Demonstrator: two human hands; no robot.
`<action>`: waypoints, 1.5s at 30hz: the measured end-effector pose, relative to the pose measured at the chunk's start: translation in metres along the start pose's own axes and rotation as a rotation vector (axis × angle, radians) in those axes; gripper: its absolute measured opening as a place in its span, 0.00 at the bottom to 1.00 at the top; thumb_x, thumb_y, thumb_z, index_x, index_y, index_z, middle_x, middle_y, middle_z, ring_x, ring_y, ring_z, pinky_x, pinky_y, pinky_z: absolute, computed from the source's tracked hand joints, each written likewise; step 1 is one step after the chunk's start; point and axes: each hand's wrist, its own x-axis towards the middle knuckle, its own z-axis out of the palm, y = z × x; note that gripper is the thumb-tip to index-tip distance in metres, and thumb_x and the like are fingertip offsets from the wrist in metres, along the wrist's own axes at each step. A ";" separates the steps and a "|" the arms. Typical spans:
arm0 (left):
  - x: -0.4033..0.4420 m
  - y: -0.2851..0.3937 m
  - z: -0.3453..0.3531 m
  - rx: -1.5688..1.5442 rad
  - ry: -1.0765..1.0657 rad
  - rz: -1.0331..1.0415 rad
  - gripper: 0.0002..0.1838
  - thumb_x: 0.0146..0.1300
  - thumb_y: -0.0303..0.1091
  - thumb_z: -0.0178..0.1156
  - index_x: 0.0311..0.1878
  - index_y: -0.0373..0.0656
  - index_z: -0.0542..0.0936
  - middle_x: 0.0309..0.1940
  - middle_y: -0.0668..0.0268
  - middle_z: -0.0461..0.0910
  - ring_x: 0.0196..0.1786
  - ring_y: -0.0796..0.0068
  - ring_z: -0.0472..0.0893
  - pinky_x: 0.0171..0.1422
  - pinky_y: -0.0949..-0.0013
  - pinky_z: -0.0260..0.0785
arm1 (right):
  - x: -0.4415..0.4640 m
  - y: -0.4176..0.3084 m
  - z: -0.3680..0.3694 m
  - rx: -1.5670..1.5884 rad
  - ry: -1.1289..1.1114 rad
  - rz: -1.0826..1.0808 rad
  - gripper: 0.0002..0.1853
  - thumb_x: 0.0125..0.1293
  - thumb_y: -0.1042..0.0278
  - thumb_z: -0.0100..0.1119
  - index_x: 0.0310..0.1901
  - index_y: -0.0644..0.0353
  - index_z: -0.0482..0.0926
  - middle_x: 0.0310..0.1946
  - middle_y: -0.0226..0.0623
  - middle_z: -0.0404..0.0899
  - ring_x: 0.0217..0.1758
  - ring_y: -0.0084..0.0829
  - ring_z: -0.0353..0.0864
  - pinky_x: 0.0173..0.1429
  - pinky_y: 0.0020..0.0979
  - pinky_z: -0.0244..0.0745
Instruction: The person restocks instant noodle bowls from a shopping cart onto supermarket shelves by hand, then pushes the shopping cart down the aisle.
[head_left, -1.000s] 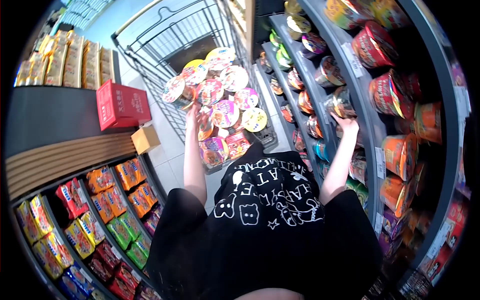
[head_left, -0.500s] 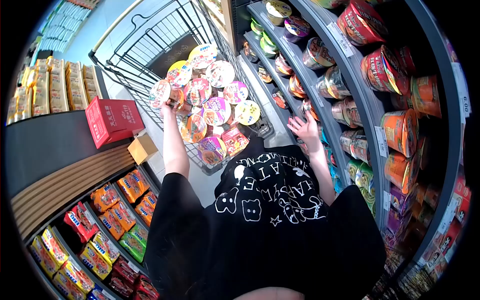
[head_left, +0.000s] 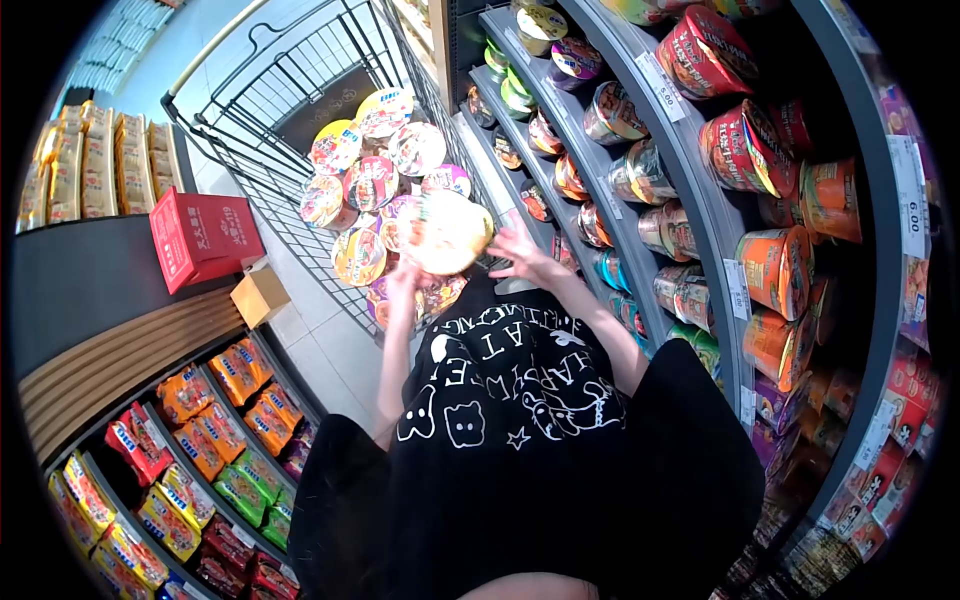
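A pale, round-lidded instant noodle cup, smeared by motion and glare, is between my two hands over the shopping cart's load. My left hand is at its lower left edge, its fingers blurred, so a grip cannot be made out. At the right edge of the cup, my right hand has its fingers spread, very close to the rim. Beneath and around lie several more noodle cups with printed lids, among them a red-lidded cup and a white-lidded cup. The shopping cart is black wire.
Shelves of noodle cups with price tags run along my right. On the left, a lower rack holds noodle packets. A red box and a small yellow carton are beside the cart.
My left hand has left the cup at the cart's left side and come toward me. My right hand has moved left from the shelf side. The pale cup between them is now blurred.
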 end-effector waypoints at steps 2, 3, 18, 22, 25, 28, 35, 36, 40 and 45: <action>-0.013 -0.009 0.018 0.067 -0.135 0.103 0.11 0.56 0.31 0.50 0.25 0.32 0.73 0.37 0.60 0.72 0.24 0.83 0.72 0.33 0.80 0.66 | -0.002 0.003 0.011 -0.006 -0.137 0.026 0.48 0.51 0.61 0.60 0.62 0.43 0.32 0.59 0.41 0.50 0.59 0.40 0.57 0.51 0.47 0.65; -0.013 -0.007 0.017 0.260 -0.149 0.173 0.12 0.56 0.30 0.50 0.22 0.32 0.74 0.49 0.55 0.67 0.35 0.79 0.74 0.36 0.79 0.65 | 0.003 0.010 0.006 0.030 -0.080 -0.020 0.43 0.52 0.65 0.59 0.62 0.45 0.37 0.56 0.39 0.55 0.57 0.34 0.61 0.50 0.42 0.67; -0.021 0.036 0.021 0.214 -0.094 0.279 0.14 0.62 0.37 0.44 0.34 0.35 0.73 0.49 0.57 0.69 0.46 0.79 0.70 0.46 0.77 0.62 | 0.028 -0.079 -0.022 0.613 -0.085 -0.094 0.28 0.57 0.59 0.50 0.57 0.56 0.55 0.57 0.44 0.54 0.61 0.41 0.53 0.58 0.48 0.58; -0.033 0.015 0.017 0.254 0.013 0.212 0.11 0.61 0.35 0.46 0.40 0.37 0.72 0.39 0.65 0.72 0.40 0.82 0.70 0.44 0.79 0.61 | 0.035 -0.135 -0.075 0.712 0.110 -0.256 0.30 0.56 0.58 0.50 0.58 0.58 0.52 0.56 0.52 0.50 0.60 0.51 0.50 0.59 0.50 0.57; -0.041 0.011 0.014 0.303 0.062 0.239 0.12 0.60 0.34 0.47 0.43 0.37 0.70 0.34 0.67 0.72 0.37 0.82 0.70 0.42 0.78 0.61 | 0.039 -0.173 -0.107 0.917 0.179 -0.201 0.31 0.55 0.61 0.51 0.57 0.64 0.51 0.57 0.55 0.48 0.60 0.52 0.50 0.56 0.47 0.62; -0.044 0.017 0.008 0.346 0.068 0.156 0.14 0.61 0.35 0.47 0.45 0.36 0.68 0.38 0.64 0.71 0.43 0.78 0.70 0.48 0.76 0.61 | 0.053 -0.194 -0.131 0.910 0.229 -0.295 0.31 0.55 0.61 0.51 0.57 0.65 0.52 0.57 0.55 0.49 0.60 0.51 0.51 0.57 0.46 0.63; -0.034 0.015 -0.003 0.428 0.141 0.215 0.15 0.60 0.37 0.47 0.47 0.39 0.69 0.41 0.61 0.73 0.45 0.73 0.73 0.49 0.74 0.62 | 0.068 -0.215 -0.160 0.910 0.322 -0.457 0.30 0.55 0.62 0.51 0.56 0.67 0.53 0.56 0.54 0.52 0.59 0.49 0.53 0.57 0.44 0.63; -0.035 0.016 -0.001 0.429 0.145 0.211 0.15 0.60 0.37 0.47 0.47 0.39 0.69 0.41 0.61 0.73 0.45 0.73 0.73 0.49 0.74 0.62 | 0.069 -0.214 -0.162 0.905 0.330 -0.478 0.30 0.55 0.62 0.51 0.56 0.67 0.54 0.56 0.54 0.52 0.59 0.49 0.53 0.57 0.43 0.63; -0.033 0.004 -0.007 0.494 0.180 0.223 0.15 0.59 0.38 0.48 0.46 0.40 0.69 0.41 0.60 0.74 0.45 0.71 0.73 0.47 0.72 0.64 | 0.078 -0.206 -0.164 0.890 0.358 -0.543 0.29 0.55 0.63 0.51 0.55 0.68 0.54 0.55 0.53 0.53 0.58 0.47 0.55 0.57 0.42 0.64; -0.005 -0.050 -0.032 0.362 0.245 0.072 0.20 0.57 0.41 0.51 0.47 0.35 0.69 0.42 0.60 0.73 0.45 0.73 0.72 0.47 0.75 0.63 | 0.086 -0.173 -0.159 0.828 0.347 -0.684 0.29 0.55 0.64 0.51 0.55 0.70 0.55 0.54 0.52 0.55 0.57 0.46 0.56 0.57 0.40 0.64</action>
